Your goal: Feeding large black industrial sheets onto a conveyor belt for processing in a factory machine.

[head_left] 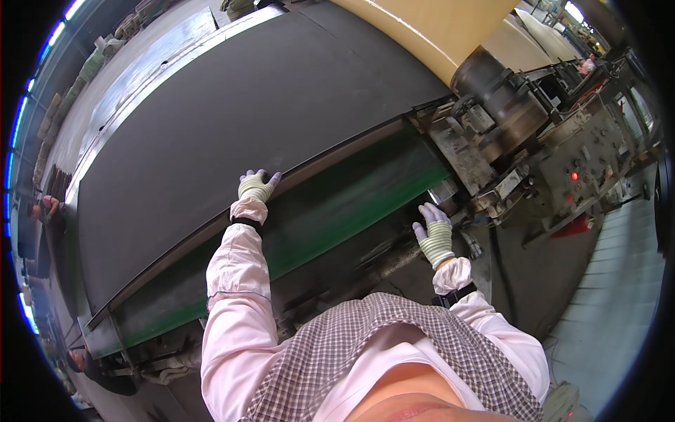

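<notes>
Left hand (257, 188) at dark sheet (232, 119); right hand (436, 235) near green belt (365, 183); fingers (261, 174) released.

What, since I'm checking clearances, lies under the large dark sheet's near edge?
A green surface shows below the dark sheet along its near edge. Whatever lies farther beneath the sheet is covered; the left hand hides part of that edge.

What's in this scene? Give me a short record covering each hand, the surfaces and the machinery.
Left hand: gloved, spread, at the dark sheet's near edge; contact looks likely
Right hand: gloved, open, holding nothing
Green strip: along the sheet's near edge
Machine: on the right, red light lit
Top right: curved yellow sheet
</notes>
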